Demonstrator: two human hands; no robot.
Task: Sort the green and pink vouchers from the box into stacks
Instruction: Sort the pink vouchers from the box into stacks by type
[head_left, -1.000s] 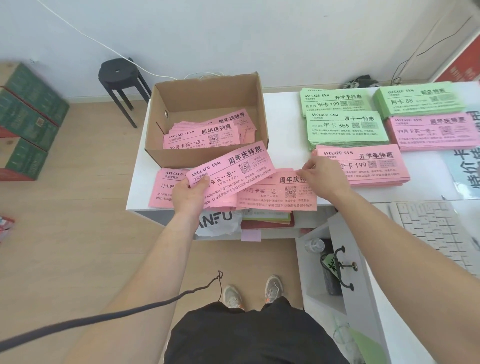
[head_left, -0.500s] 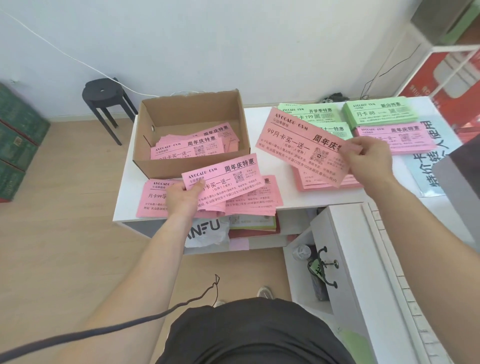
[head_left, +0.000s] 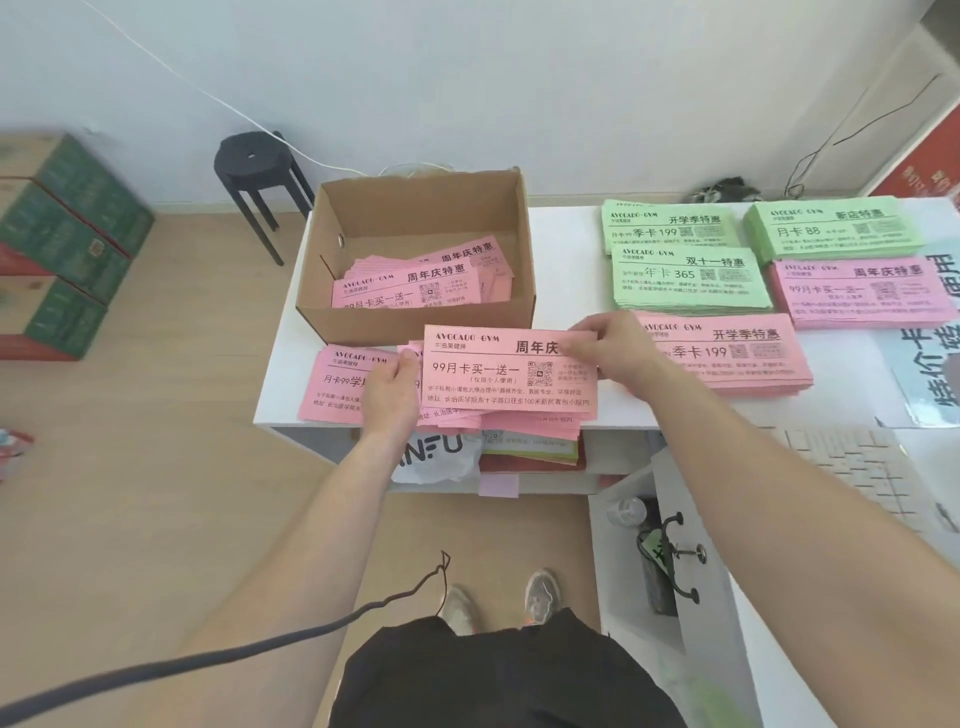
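An open cardboard box (head_left: 415, 322) on the white table (head_left: 566, 234) holds several loose pink vouchers (head_left: 410, 286). In front of it lies a loose pile of pink vouchers (head_left: 498, 384). My left hand (head_left: 389, 384) grips the pile's left end. My right hand (head_left: 608, 353) pinches the top voucher's upper right corner. A single pink voucher (head_left: 337, 374) lies left of the pile. To the right sit three green stacks (head_left: 685, 275) (head_left: 670, 228) (head_left: 831, 228) and two pink stacks (head_left: 862, 291) (head_left: 737, 353).
A keyboard (head_left: 857, 467) and a printed sheet (head_left: 930, 364) lie at the right. A black stool (head_left: 254, 171) stands behind the table's left corner. Green cartons (head_left: 57, 244) are stacked on the floor at left. A shelf under the table holds papers and a bag.
My right hand carried a pink voucher up to the right, came back without it, and now pinches the top voucher of the pile. My left hand stayed on the pile.
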